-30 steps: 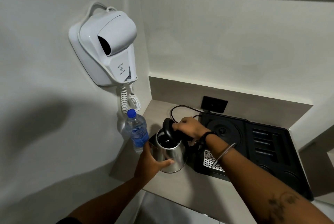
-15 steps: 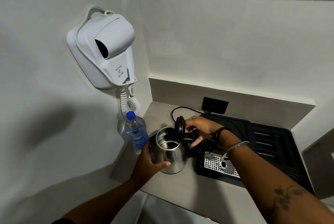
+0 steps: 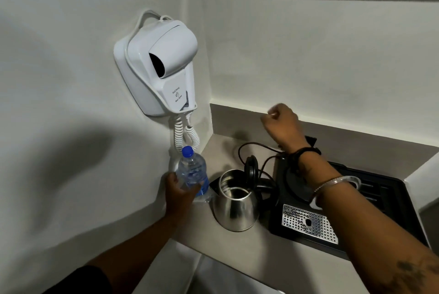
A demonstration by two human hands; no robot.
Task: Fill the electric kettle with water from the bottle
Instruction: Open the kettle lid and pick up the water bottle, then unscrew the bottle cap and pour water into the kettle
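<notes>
The left hand (image 3: 179, 190) is wrapped around the lower body of the water bottle (image 3: 193, 175), fingers curled across its blue label; the bottle stands upright with its blue cap (image 3: 187, 151) on, at the left end of the counter (image 3: 240, 253), close against the side wall. The right hand (image 3: 281, 119) is raised above the counter near the back wall, its fingers curled loosely into a fist with nothing in them; the wrist below it carries a dark band and, further down the forearm, a thin metal bangle (image 3: 332, 183).

Just right of the bottle stands the steel electric kettle (image 3: 234, 205), touched by neither hand; its black lid (image 3: 251, 170) is swung up on its hinge so that the mouth stands open, and its black handle faces right. Whether bottle and kettle touch cannot be told. A black tray (image 3: 384, 203) lies to the right of the kettle, with a perforated metal grille (image 3: 308, 224) set into its front edge; a black cord (image 3: 254, 147) loops across the counter behind the kettle. On the side wall above the bottle hangs a white wall-mounted hair dryer (image 3: 161, 68), its coiled cord dropping down behind the cap.
</notes>
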